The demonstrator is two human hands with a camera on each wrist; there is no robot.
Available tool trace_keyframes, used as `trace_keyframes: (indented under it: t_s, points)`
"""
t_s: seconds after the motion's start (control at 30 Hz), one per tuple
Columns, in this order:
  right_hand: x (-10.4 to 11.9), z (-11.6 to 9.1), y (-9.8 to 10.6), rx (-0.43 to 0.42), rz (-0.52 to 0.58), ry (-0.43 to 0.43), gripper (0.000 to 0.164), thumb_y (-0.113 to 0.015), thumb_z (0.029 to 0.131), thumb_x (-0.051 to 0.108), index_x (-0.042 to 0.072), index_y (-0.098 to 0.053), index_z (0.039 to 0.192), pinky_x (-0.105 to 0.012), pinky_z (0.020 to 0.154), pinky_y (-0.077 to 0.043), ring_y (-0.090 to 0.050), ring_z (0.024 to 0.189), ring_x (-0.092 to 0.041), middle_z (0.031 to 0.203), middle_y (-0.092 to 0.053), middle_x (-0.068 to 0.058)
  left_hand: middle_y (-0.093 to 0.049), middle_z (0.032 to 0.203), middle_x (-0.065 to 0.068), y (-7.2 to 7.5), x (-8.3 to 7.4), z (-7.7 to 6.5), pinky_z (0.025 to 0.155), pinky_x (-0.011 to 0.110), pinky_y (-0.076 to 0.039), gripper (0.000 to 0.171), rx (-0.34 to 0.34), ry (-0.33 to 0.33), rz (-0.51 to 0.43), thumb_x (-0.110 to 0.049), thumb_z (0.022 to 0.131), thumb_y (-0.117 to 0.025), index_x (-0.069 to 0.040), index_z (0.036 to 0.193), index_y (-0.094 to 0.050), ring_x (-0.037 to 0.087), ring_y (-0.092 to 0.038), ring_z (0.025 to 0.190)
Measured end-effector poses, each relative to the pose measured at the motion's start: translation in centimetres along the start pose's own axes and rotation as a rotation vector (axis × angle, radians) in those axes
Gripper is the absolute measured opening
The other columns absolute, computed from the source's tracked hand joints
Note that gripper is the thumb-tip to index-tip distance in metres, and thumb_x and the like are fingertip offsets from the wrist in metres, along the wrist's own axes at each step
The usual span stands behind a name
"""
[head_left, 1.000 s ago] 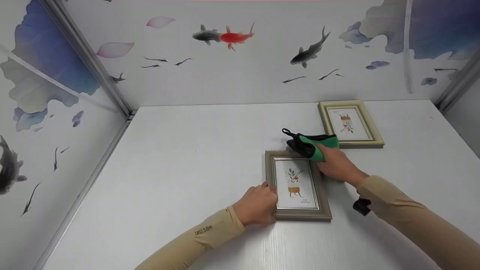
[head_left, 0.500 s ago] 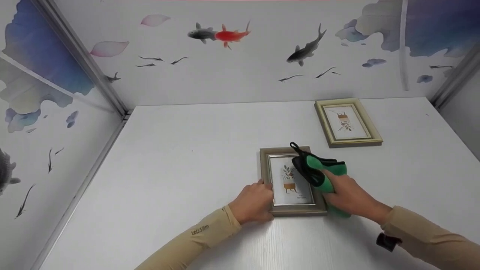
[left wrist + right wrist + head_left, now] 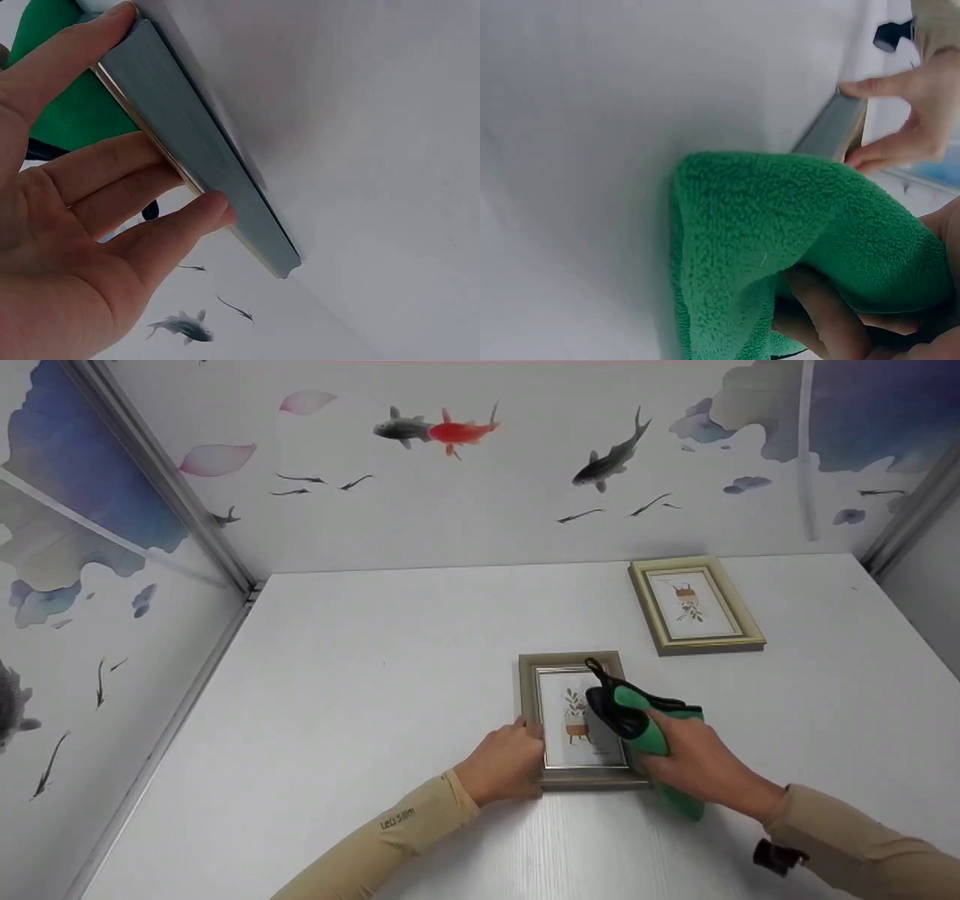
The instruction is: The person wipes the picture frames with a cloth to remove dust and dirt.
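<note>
Fuzzy, folded green cloth (image 3: 750, 225) clamped in right hand's (image 3: 697, 756) grip over right edge of rectangular grey-brown frame (image 3: 589, 780), left hand (image 3: 501, 763) pinching opposite edge, white counter (image 3: 360, 690) beneath, stretching broad leftward.

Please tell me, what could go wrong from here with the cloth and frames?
The brown frame could slide if the left hand, gripping its left edge, slips while the right hand moves the green cloth. The cloth's black loop might catch on the frame's edge. A wide stroke might bump the gold frame lying beyond.
</note>
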State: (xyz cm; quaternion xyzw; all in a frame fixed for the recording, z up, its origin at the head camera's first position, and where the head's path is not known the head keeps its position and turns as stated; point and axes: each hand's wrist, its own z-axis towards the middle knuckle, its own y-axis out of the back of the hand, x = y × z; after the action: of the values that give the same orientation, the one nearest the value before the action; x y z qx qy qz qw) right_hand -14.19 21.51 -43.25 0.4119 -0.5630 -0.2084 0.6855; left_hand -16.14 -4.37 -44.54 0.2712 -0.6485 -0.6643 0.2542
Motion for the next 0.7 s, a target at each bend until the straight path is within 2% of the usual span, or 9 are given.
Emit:
trace_keyframes:
  t_s: [0.1, 0.2, 0.33, 0.4, 0.5, 0.6, 0.7]
  points:
    - [-0.6, 1.9, 0.2, -0.041, 0.042, -0.015, 0.025, -0.063, 0.083, 0.003, 0.003, -0.059, 0.108, -0.036, 0.056, -0.046, -0.052, 0.065, -0.018, 0.074, -0.056, -0.003, -0.065, 0.096, 0.008, 0.0, -0.1, 0.0, 0.075, 0.034, -0.055, 0.041, 0.022, 0.001, 0.003, -0.025, 0.068, -0.087, 0.000, 0.096, -0.071, 0.024, -0.065, 0.088]
    - [-1.5, 3.8, 0.5, -0.069, 0.087, -0.037, 0.018, -0.059, 0.087, 0.005, 0.002, -0.059, 0.105, -0.037, 0.058, -0.044, -0.053, 0.065, -0.019, 0.076, -0.058, -0.005, -0.066, 0.099, 0.008, 0.0, -0.2, 0.0, 0.083, 0.035, -0.053, 0.041, 0.040, -0.004, -0.004, -0.023, 0.068, -0.087, 0.000, 0.097, -0.072, 0.024, -0.066, 0.091]
    - [-2.5, 5.6, 0.8, -0.091, 0.116, -0.078, 0.024, -0.055, 0.089, 0.006, 0.001, -0.059, 0.112, -0.038, 0.060, -0.043, -0.053, 0.066, -0.022, 0.077, -0.058, -0.007, -0.067, 0.103, 0.011, 0.2, -0.4, 0.2, 0.090, 0.038, -0.049, 0.048, 0.059, -0.008, -0.015, -0.022, 0.070, -0.086, 0.001, 0.109, -0.069, 0.028, -0.066, 0.096]
    - [-2.7, 6.1, 1.0, -0.100, 0.114, -0.092, 0.028, -0.054, 0.091, 0.008, 0.001, -0.058, 0.117, -0.039, 0.061, -0.042, -0.053, 0.068, -0.023, 0.078, -0.057, -0.008, -0.066, 0.104, 0.012, 0.3, -0.5, 0.3, 0.089, 0.039, -0.050, 0.050, 0.064, -0.005, -0.010, -0.022, 0.071, -0.085, 0.002, 0.112, -0.068, 0.030, -0.065, 0.098]
    - [-2.8, 6.3, 1.0, -0.111, 0.108, -0.106, 0.022, -0.053, 0.091, 0.010, 0.001, -0.059, 0.111, -0.038, 0.059, -0.042, -0.053, 0.066, -0.023, 0.077, -0.056, -0.008, -0.066, 0.103, 0.013, 0.3, -0.6, 0.4, 0.086, 0.039, -0.052, 0.048, 0.053, 0.003, -0.009, -0.021, 0.072, -0.084, 0.002, 0.111, -0.068, 0.032, -0.065, 0.098]
    - [-2.6, 5.6, 0.8, -0.117, 0.091, -0.096, 0.012, -0.054, 0.090, 0.010, 0.003, -0.058, 0.100, -0.037, 0.056, -0.042, -0.052, 0.063, -0.021, 0.073, -0.056, -0.006, -0.067, 0.092, 0.011, 0.3, -0.4, 0.2, 0.076, 0.037, -0.055, 0.039, 0.011, 0.004, -0.017, -0.018, 0.071, -0.081, 0.003, 0.102, -0.070, 0.026, -0.066, 0.088]
    - [-2.0, 4.3, 0.2, -0.113, 0.086, -0.080, 0.004, -0.054, 0.090, 0.009, 0.006, -0.054, 0.093, -0.035, 0.053, -0.042, -0.051, 0.059, -0.019, 0.068, -0.054, -0.004, -0.067, 0.085, 0.008, 0.2, -0.2, 0.0, 0.077, 0.038, -0.054, 0.036, -0.043, 0.003, -0.047, -0.017, 0.070, -0.080, 0.000, 0.100, -0.071, 0.022, -0.066, 0.081]
